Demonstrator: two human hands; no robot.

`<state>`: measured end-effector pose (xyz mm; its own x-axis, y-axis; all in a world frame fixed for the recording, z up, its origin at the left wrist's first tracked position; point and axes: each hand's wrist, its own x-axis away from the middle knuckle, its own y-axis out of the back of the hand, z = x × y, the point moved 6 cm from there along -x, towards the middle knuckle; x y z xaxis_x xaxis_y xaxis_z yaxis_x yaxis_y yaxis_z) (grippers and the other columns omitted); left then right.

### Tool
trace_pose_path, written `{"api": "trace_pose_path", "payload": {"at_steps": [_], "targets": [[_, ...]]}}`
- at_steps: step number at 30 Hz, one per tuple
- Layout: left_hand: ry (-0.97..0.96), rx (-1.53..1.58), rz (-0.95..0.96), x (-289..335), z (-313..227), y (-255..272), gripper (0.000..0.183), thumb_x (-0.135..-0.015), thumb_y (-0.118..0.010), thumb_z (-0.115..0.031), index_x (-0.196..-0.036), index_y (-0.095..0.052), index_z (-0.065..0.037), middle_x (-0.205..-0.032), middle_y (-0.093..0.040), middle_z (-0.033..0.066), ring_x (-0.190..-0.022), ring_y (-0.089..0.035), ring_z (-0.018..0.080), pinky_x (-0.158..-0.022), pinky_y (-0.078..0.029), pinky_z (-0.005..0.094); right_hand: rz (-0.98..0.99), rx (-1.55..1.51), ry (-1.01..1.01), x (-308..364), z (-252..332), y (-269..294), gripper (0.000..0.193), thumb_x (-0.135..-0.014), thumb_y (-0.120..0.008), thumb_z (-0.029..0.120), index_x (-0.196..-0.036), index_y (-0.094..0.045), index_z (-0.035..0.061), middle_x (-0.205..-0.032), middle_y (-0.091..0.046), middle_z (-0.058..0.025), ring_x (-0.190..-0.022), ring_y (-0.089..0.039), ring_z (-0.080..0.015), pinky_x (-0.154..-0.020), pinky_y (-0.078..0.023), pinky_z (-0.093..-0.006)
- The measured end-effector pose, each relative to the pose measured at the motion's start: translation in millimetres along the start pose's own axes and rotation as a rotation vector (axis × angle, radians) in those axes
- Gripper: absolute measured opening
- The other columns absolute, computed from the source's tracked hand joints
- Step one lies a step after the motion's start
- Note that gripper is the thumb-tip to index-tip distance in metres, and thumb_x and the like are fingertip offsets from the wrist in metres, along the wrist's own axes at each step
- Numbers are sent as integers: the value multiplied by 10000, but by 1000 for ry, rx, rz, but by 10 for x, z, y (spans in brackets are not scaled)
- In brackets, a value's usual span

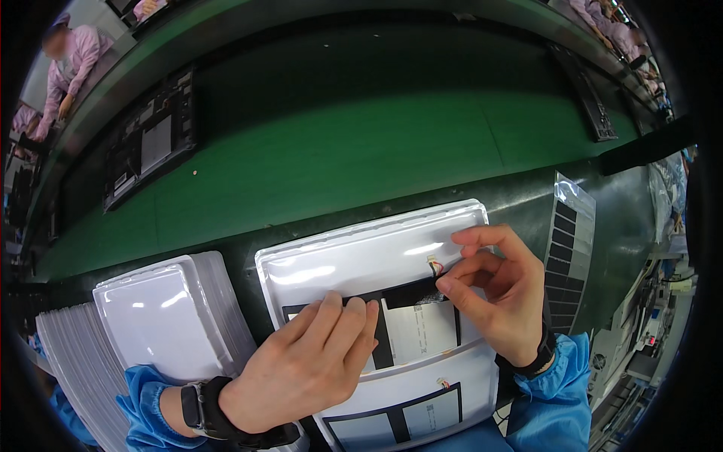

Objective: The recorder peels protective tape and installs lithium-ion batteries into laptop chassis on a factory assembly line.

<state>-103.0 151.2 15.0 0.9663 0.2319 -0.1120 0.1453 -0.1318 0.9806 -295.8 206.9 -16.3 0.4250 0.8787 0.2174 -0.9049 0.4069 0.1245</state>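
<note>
Hidden and cut-off parts

The left hand [305, 369] covers part of the upper flat pack [418, 331]; the lower flat pack [422, 414] is cut by the bottom edge; the small connector [435, 265] is too small to read.

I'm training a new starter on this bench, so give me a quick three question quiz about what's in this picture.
1. True or false: the left hand lies flat on the white tray.
2. Which fingers of the right hand pinch the end of the black strip? A) thumb and forefinger B) whole fist C) none
3. Fill in: the stack of empty white trays sits to the person's ____ of the tray being worked on.

Key: 1 true, its fingers press down beside the strip. 2 A. 3 left.
</note>
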Motion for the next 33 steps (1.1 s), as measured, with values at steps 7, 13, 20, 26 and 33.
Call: {"api": "trace_pose_path", "payload": {"at_steps": [7, 13, 20, 26, 33], "targets": [[5, -13, 36, -35, 16, 8, 424, -850, -751, -229, -1205, -680, -8, -1061, -604, 111, -996, -646, 275, -815, -572, 341, 1, 3, 20, -19, -13, 5, 449, -795, -743, -143, -1202, -587, -38, -1102, -517, -105, -900, -704, -145, -796, -594, -238], [24, -7, 30, -73, 33, -36, 460, -857, -747, -277, -1256, -674, -58, -1055, -589, 95, -978, -643, 267, -820, -566, 334, -12, 30, 26, -38, -34, 13, 447, -796, -745, -140, -1199, -587, -29, -1097, -515, -103, -899, -702, -140, -788, -593, -237], [37, -9, 114, -154, 10, -53, 532, -873, -726, -342, -1338, -634, -100, -1103, -554, 107, -1029, -601, 285, -883, -538, 351, -28, 145, 144, -9, 2, 29, 481, -782, -740, -153, -1212, -558, -39, -1129, -559, -96, -902, -701, -149, -807, -590, -255], [54, 32, 160, -169, -5, -105, 596, -851, -741, -364, -1362, -613, -85, -1139, -547, 132, -1057, -584, 303, -893, -532, 363, -133, 353, 315, 9, 57, 26, 487, -725, -813, -107, -1164, -646, 22, -1135, -546, -106, -845, -725, -156, -698, -615, -262], [65, 57, 164, -113, 24, -88, 615, -832, -757, -343, -1364, -608, -72, -1153, -547, 138, -1078, -576, 308, -897, -532, 366, -121, 527, 382, 49, 130, -61, 501, -731, -816, -104, -1184, -644, 21, -1142, -542, -115, -804, -716, -149, -710, -605, -250]]}}
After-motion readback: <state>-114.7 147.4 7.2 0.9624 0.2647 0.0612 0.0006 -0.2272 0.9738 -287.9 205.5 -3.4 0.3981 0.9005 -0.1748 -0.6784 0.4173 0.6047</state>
